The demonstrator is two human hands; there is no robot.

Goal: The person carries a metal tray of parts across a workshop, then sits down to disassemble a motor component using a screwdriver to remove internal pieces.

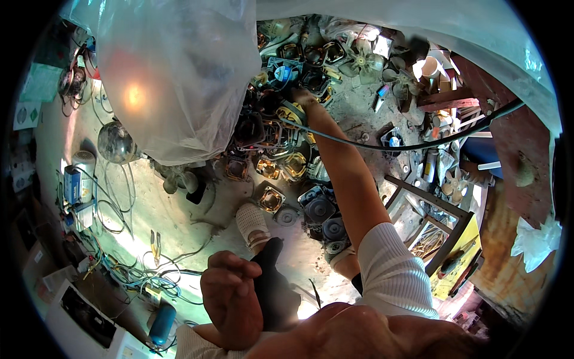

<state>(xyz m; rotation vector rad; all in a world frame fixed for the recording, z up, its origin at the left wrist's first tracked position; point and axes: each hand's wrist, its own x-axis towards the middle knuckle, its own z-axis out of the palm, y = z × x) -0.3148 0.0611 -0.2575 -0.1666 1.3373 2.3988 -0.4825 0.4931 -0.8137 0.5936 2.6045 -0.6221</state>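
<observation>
My right arm stretches far forward over a pile of small electric motors and copper-wound motor cores. My right hand [304, 97] reaches down into that pile, its fingers hidden in shadow among the dark parts. Right beside it are a yellow-rimmed motor core [291, 112] and a motor with a blue label [284, 73]. Close to my body, my left hand [230, 293] is raised with its fingers curled in, and nothing shows in it. Nearer my feet, a square copper-wound core [271, 198] lies by a round grey cover [287, 216].
A black cable [430, 144] crosses over my right forearm. Clear plastic sheeting [173, 78] hangs at the front left. Tangled wires [140, 278] and pliers [155, 246] lie to the left. Fan blades [362, 63] lie beyond the pile; a metal-framed stand [442, 224] is at right.
</observation>
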